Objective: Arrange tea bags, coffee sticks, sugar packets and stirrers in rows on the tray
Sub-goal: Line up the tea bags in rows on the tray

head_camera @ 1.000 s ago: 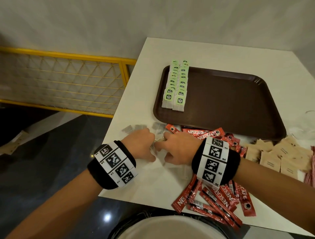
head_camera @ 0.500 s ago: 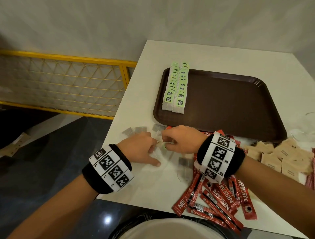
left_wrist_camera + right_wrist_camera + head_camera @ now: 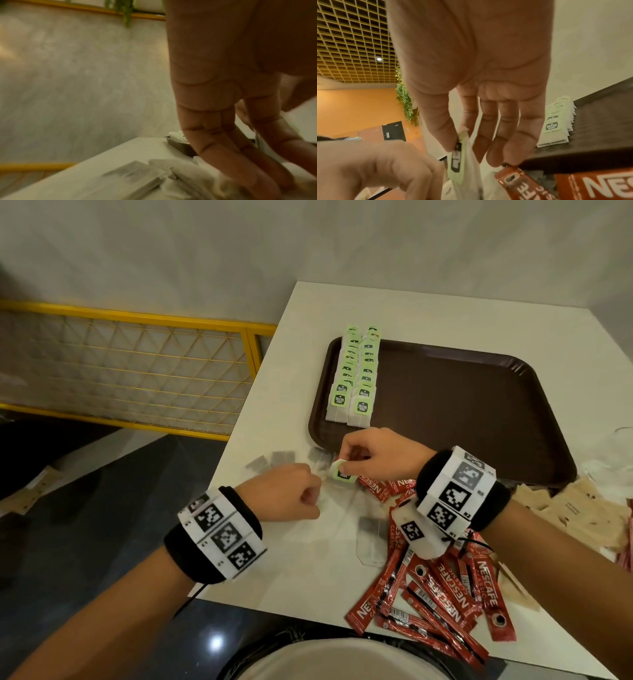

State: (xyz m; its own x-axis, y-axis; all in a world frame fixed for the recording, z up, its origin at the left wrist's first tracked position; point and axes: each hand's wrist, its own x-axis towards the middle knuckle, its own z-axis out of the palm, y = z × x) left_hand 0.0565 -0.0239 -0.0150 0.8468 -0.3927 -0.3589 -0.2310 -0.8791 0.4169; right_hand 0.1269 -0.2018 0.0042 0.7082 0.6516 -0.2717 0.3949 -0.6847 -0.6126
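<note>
Papery tea bag, flat tray

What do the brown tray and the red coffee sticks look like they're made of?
The dark brown rectangular tray looks like moulded plastic: matte surface, rounded raised rim. The red Nescafe coffee sticks look like glossy printed foil or plastic film, with highlights and crimped ends; which of the two is unclear.

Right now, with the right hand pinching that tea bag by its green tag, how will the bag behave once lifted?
The tea bag looks thin and papery, so probably light and floppy. The right hand pinches only its tag, so it may dangle and swing.
</note>
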